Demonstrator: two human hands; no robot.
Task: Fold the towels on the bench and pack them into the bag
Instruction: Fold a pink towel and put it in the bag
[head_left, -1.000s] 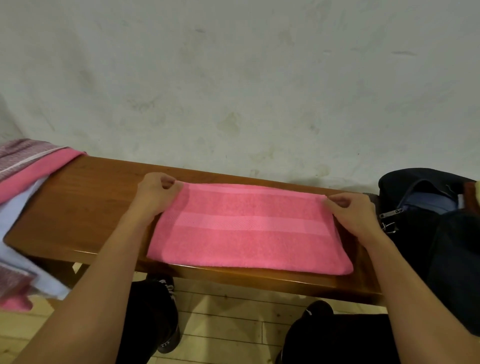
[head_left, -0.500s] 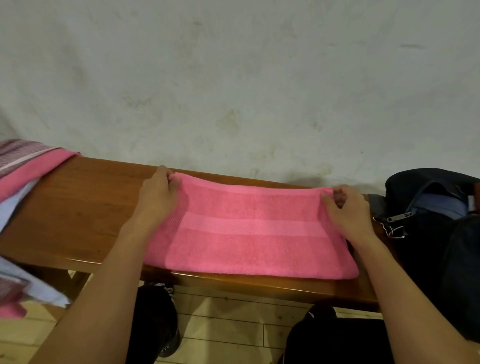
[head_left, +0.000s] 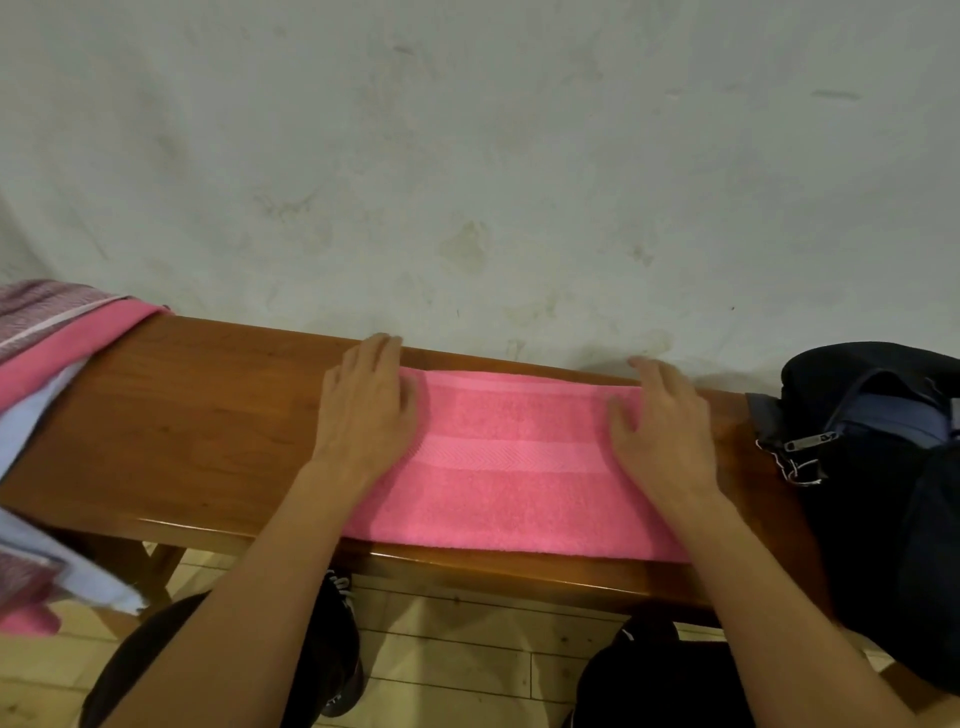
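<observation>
A pink towel lies folded into a long strip across the wooden bench. My left hand lies flat on its left end, fingers straight and reaching the far edge. My right hand presses flat on the right end in the same way. A dark bag stands at the right end of the bench, its zip open and a blue lining showing. A pile of towels, pink, white and patterned, hangs over the bench's left end.
A pale stained wall rises right behind the bench. Below the front edge is a light wooden floor, with my dark trousers and shoes showing. Bare bench top lies between the towel pile and my left hand.
Both hands let go of the towel's far corners, which they pinched a moment ago, and now lie flat on its ends. The far edge has settled onto the bench.
</observation>
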